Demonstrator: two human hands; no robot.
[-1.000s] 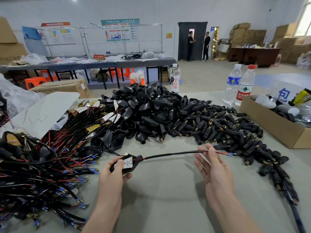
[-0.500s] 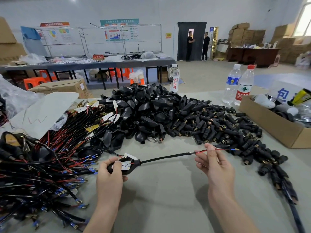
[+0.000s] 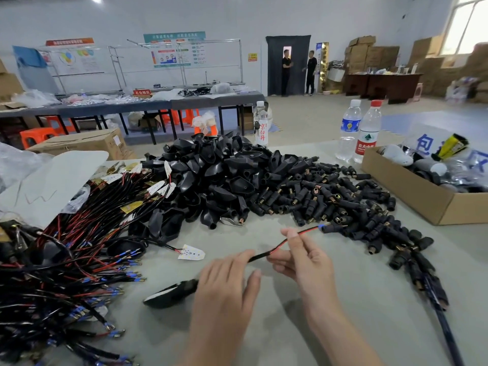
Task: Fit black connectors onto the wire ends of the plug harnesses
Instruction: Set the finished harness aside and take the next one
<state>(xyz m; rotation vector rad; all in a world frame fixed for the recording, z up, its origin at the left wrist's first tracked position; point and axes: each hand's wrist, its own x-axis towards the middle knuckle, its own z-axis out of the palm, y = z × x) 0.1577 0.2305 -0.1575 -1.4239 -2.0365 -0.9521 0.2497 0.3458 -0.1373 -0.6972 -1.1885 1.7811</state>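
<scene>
- Table (image 3: 264,326): smooth and crowded. A harness that slips here could slide into the loose stock on the left.
- Harness bundle (image 3: 66,260), near left: a tangle of red and black leads with blue tips. The plug (image 3: 171,294) lies just beside it, so a tug could snag a neighbouring lead and drag it along.
- Connectors (image 3: 343,202), heaped from centre to right: they point every way, and one met wrong end first would stall the fit.
- Left hand (image 3: 227,286): grip apart, fingers straight over the cable (image 3: 258,256), between the plug and the right hand. It only lies there, so the cable may slide when pushed.
- Right hand (image 3: 303,257): grip clamped on the red wire (image 3: 306,231), well back from its end. The free length could buckle instead of seating.
- Blue tip (image 3: 320,227): at the nearest connector. I cannot tell whether it has entered; off-line, it may miss the bore.
</scene>
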